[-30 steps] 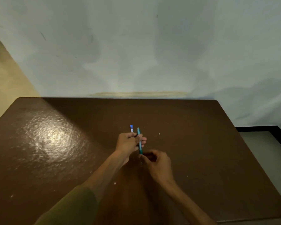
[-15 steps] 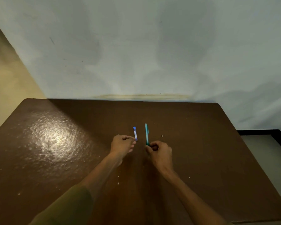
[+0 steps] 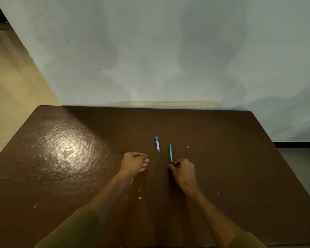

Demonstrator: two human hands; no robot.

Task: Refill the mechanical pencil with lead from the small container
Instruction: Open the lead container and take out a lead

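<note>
A thin teal mechanical pencil (image 3: 171,153) lies on the brown table (image 3: 240,158), pointing away from me. My right hand (image 3: 183,171) pinches its near end between thumb and fingers. A small blue and white lead container (image 3: 157,144) lies flat on the table just left of the pencil, touched by nothing. My left hand (image 3: 135,162) rests on the table below and left of the container, fingers loosely curled and holding nothing.
A tiny pale speck (image 3: 187,146) lies right of the pencil, and a few crumbs (image 3: 139,198) sit between my forearms. A pale wall (image 3: 159,59) rises right behind the table's far edge. Floor shows past the left and right edges.
A second ago both hands held the pencil together. My left hand let go and drew back left; the container now lies free. My right hand has lowered the pencil onto the table.
</note>
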